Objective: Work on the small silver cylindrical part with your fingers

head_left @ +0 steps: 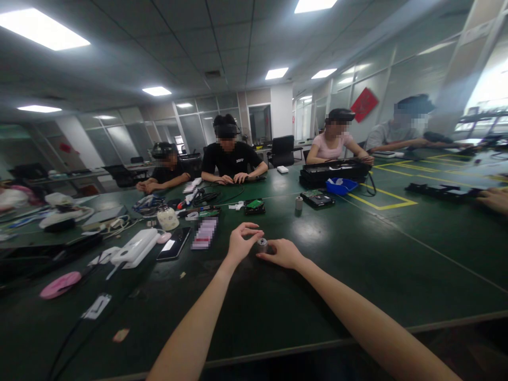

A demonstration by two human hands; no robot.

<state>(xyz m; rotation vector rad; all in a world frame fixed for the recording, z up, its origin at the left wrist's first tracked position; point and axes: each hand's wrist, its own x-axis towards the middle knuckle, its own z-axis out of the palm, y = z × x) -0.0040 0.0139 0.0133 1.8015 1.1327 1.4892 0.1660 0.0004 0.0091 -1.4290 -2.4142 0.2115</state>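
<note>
A small grey metal cylinder, with dark spots on its top end, stands upright on the green table in front of me. My right hand grips it from the right, with the thumb on the near side and the fingers curled behind. On the left, my left hand has its fingers apart and bent over beside the cylinder's top. Its fingertips are very close to the rim; whether they touch cannot be made out. A second, similar grey cylinder stands farther back, beside a black hard drive.
Left of my hands lie a dark phone, a pink-screened phone, a white power strip and a pink ring. Beyond are a green circuit board, a blue tray and a black device. Several people sit around the table.
</note>
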